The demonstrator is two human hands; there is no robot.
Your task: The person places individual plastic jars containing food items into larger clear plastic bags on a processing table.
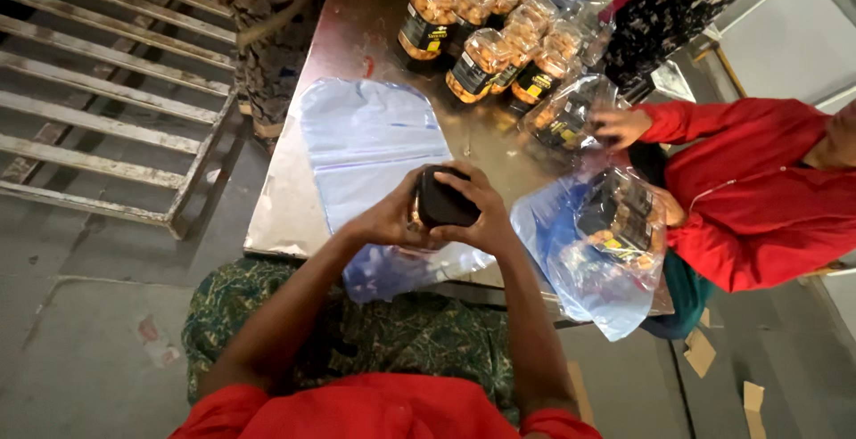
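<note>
Both hands, left and right, clench a black-lidded jar, more jars at 12 o'clock on the surface

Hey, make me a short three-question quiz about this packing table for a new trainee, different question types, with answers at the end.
1. True or false: both of the wearer's hands grip one jar with a black lid.
2. Multiple choice: the flat sheet of clear plastic film lies (A) on the metal table in front of the wearer, (B) on the floor, (C) over the wooden pallet.
3. Short answer: what is the co-worker in the red sleeve handling?

Key
1. True: the left hand and right hand wrap the black-lidded jar.
2. A: the plastic film lies on the metal table.
3. Jars in a clear plastic bag, beside the group of snack jars.
</note>
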